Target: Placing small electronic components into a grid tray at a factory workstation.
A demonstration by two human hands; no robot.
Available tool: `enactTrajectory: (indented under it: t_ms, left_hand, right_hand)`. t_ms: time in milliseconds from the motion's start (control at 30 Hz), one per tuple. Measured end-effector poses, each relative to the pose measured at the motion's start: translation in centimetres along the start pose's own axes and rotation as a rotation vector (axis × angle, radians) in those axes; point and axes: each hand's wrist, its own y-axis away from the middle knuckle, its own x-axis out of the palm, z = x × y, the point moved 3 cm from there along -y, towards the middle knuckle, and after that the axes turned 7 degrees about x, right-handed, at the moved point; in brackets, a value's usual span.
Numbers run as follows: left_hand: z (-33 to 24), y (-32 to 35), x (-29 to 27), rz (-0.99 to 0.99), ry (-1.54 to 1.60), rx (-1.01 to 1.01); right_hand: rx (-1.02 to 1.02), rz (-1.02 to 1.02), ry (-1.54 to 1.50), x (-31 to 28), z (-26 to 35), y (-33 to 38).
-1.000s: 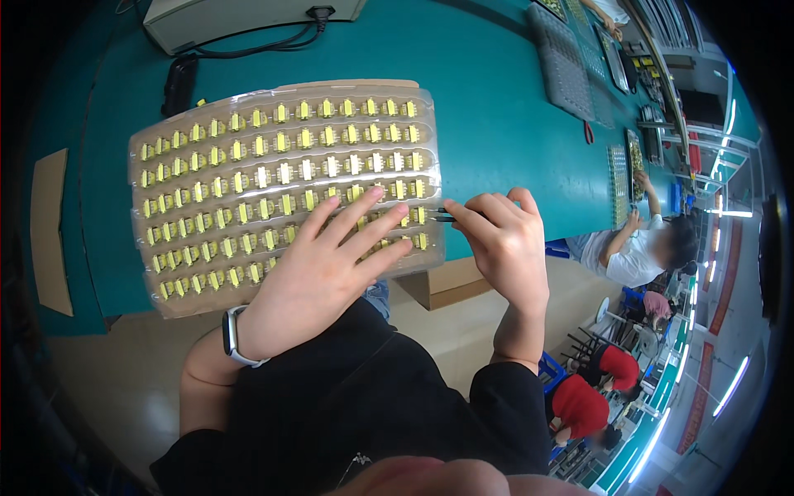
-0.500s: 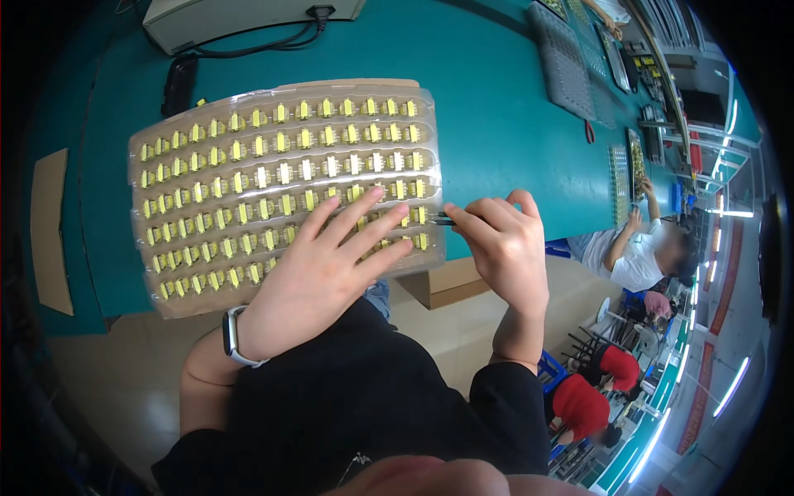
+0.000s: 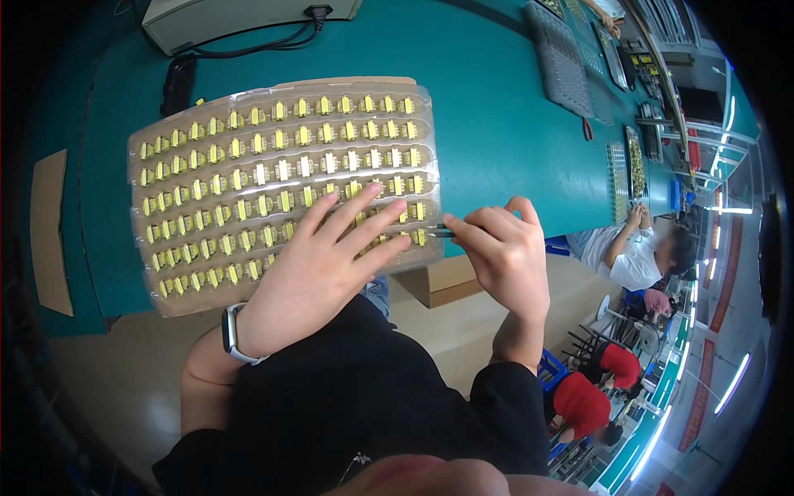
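Observation:
A clear plastic tray (image 3: 423, 97) lies on the teal table, holding rows of small yellow transformer-like components (image 3: 284, 169). Across its near right part rests my left hand (image 3: 318, 269), palm down with fingers spread, covering some of the components. My right hand (image 3: 509, 252) is at the tray's right edge, pinching dark tweezers (image 3: 442, 233) between thumb and fingers. Their tips point left at a component (image 3: 419, 238) in the nearest right corner; whether they touch it I cannot tell.
Cardboard shows under the tray, and a cardboard box (image 3: 447, 281) stands below the table edge. A pale device (image 3: 240, 21) with a black cable (image 3: 273, 51) sits at the back left, near a black case (image 3: 178, 85). Farther right, a person (image 3: 633, 252) works beside more trays (image 3: 558, 62).
My right hand and the tweezers have moved slightly nearer to me, toward the tray's corner. My left hand stays almost still. The far person's hands have come together.

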Motion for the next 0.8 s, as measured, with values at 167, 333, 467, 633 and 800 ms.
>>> enactTrajectory:
  t_ms: [167,333,467,633,800]
  left_hand:
    - [-0.09,-0.02,-0.11,0.013,-0.015,-0.001]
    - [-0.06,-0.07,-0.07,0.016,-0.019,-0.002]
    - [0.00,-0.02,-0.05,0.017,-0.012,-0.001]
    - [-0.01,0.05,-0.01,0.018,-0.012,0.000]
    - [-0.07,0.05,-0.05,0.012,-0.010,0.004]
  right_hand:
    - [0.021,0.013,-0.019,0.03,0.15,0.66]
    - [0.015,0.013,0.001,0.44,0.04,0.68]
    - [0.010,0.033,0.019,0.43,0.12,0.66]
    - [0.035,0.024,0.004,0.12,0.13,1.06]
    - [0.034,0.035,0.000,0.34,0.18,1.02]
